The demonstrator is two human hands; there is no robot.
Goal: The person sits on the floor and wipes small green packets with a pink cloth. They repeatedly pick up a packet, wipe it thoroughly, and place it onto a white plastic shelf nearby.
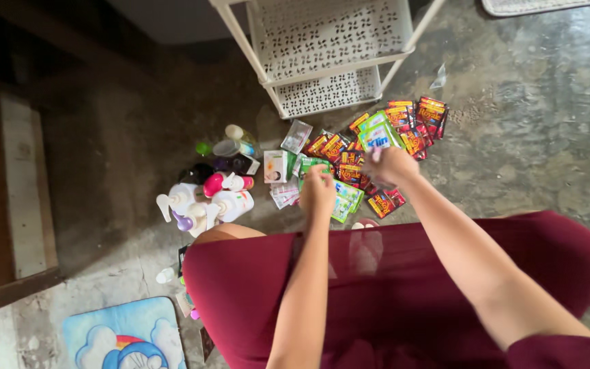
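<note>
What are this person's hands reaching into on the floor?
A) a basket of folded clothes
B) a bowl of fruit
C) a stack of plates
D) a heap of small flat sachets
D: the left hand and the right hand are both down among the red and green sachets spread on the concrete floor in front of the white shelf rack.

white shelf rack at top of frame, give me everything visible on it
The white shelf rack looks like plastic: slim corner posts carry two visible tiers, each a panel pierced with a pinwheel cutout pattern. Both tiers look bare. It stands upright on the grey concrete floor, cut off by the frame's top edge, just beyond the scattered sachets. Neither hand touches it.
</note>
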